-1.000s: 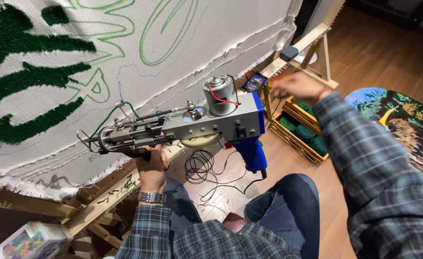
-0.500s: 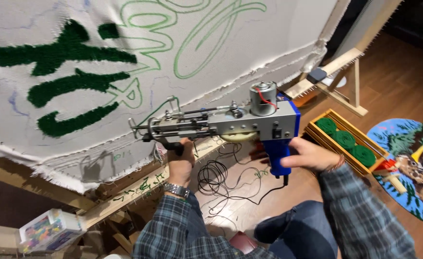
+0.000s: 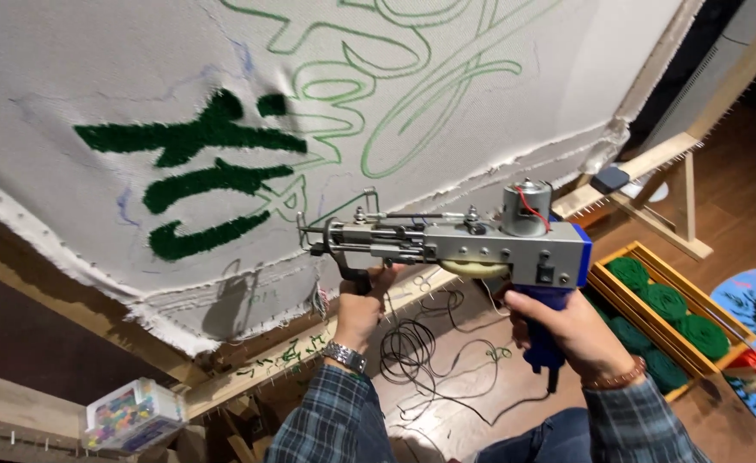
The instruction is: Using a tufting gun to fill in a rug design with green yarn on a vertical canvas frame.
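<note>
Both hands grip a tufting gun (image 3: 472, 244) at the middle: the left hand (image 3: 363, 310) has its fingers clenched on the front handle, the right hand (image 3: 567, 330) on the blue rear grip. Its needle meets the cloth (image 3: 138, 77) at nine o'clock; yarn cones (image 3: 665, 304) sit at three.

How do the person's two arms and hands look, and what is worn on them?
Both arms wear long sleeves of a dark blue-grey plaid shirt, ending at the wrists. The left hand is bare, with a silver metal wristwatch below it. The right hand is bare too, with a thin brownish beaded bracelet at the wrist. No gloves or rings are visible.
</note>
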